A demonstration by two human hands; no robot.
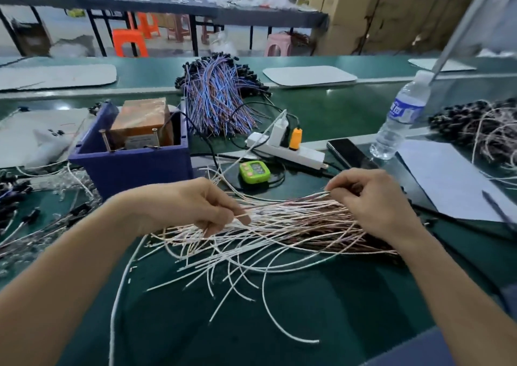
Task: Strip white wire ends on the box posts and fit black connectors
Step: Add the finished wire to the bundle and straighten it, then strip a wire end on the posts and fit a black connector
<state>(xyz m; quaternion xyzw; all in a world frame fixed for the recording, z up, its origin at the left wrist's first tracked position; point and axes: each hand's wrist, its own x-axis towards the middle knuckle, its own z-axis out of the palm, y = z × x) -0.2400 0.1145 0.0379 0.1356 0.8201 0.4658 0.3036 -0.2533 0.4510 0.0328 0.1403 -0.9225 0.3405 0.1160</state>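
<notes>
A loose bundle of white wires (279, 225) lies fanned across the green table in front of me, free ends curling toward the near edge. My left hand (195, 206) pinches a few of these wires near their left ends. My right hand (372, 200) grips the same bundle further right, fingers curled round the strands. Behind my left hand stands the blue box (134, 164) with a copper-wound block inside and two upright metal posts (105, 140) at its front rim. Black connectors (16, 195) lie scattered at the far left.
A bundle of blue and purple wires (221, 99) lies behind the box. A white power strip (288, 150), a green timer (254, 172), a dark phone (349, 152), a water bottle (400, 119) and white paper (447, 180) sit to the right.
</notes>
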